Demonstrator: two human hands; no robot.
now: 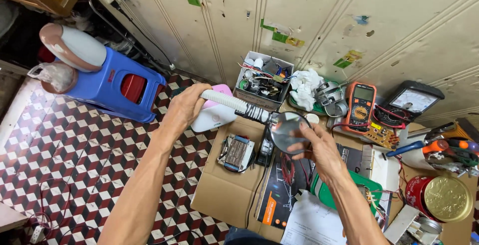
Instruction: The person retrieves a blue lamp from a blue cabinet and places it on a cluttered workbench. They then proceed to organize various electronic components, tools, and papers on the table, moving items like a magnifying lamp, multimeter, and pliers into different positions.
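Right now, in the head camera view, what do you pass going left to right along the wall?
Blue plastic stool → cardboard box of parts → white cloth → orange multimeter → black analogue meter → red tin with gold lid, nearer the camera.

Bright, even light, soft shadows, sharp focus, wide-angle bending at edges.

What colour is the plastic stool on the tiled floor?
Blue, with a red inset; the stool shows best in the head view.
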